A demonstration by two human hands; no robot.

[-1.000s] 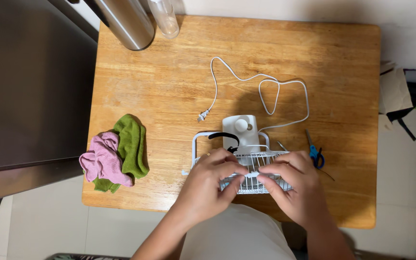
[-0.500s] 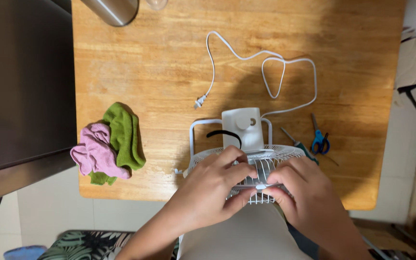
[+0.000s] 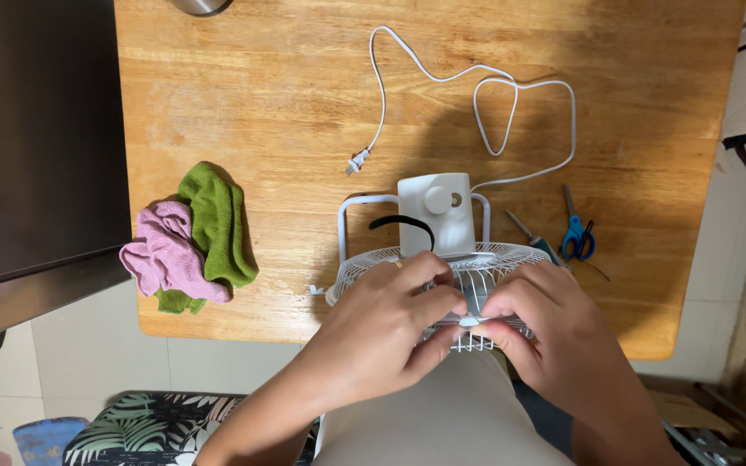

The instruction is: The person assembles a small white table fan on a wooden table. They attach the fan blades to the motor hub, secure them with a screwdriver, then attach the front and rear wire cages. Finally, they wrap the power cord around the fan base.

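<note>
A small white fan (image 3: 436,220) stands on the wooden table (image 3: 304,103) near its front edge, with its white wire grille (image 3: 485,263) facing me. My left hand (image 3: 386,324) grips the grille from the left, fingers curled over its front. My right hand (image 3: 541,332) grips it from the right, thumb and finger pinching a small white clip at the grille's rim. The fan's white cord (image 3: 477,95) loops across the table and ends in a plug (image 3: 356,161).
A pink cloth (image 3: 166,255) and a green cloth (image 3: 213,220) lie bunched at the table's left edge. Blue-handled scissors (image 3: 576,235) and a screwdriver (image 3: 528,235) lie right of the fan. A dark cabinet (image 3: 36,147) stands on the left. A steel container's base shows at the top edge.
The view has shifted down and closer, so the table's far items slid out of the top. Both hands stay on the grille, and more of its round face now shows.
</note>
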